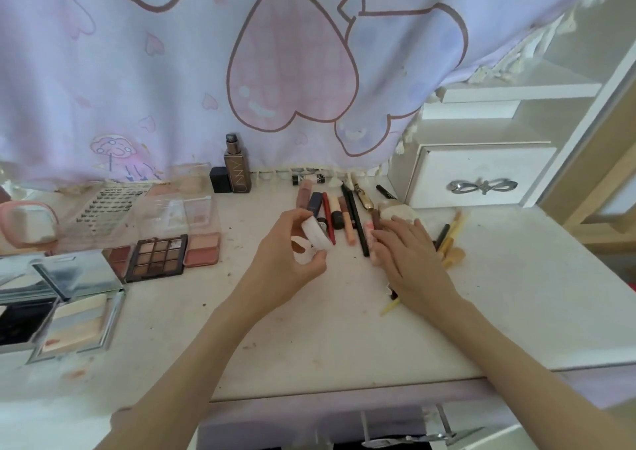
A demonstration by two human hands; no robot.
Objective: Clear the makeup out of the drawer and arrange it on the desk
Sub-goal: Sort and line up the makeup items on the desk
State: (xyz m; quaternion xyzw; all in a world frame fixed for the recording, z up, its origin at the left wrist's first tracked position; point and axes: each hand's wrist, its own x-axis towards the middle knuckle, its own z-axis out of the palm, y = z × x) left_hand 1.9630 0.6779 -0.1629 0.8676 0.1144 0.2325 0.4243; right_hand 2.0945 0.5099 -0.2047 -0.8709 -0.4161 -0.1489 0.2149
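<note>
My left hand [287,253] holds a small round white jar [315,234] just above the white desk [309,329], left of a row of lipsticks and pencils [339,215]. My right hand [407,256] lies flat on the desk with its fingers on a pink tube [370,232] at the row's right end; a yellow stick [389,306] pokes out under the palm. An eyeshadow palette [156,253], a blush palette [203,250] and open mirrored compacts [65,312] lie on the left. The open drawer [395,432] shows at the bottom edge.
A foundation bottle [236,167] and a dark box [219,179] stand at the back under a pink-and-lilac cloth [241,71]. A white drawer unit with a bow handle [481,177] stands at the back right. Brushes [447,239] lie right of my hand. False-lash tray [103,208] at left.
</note>
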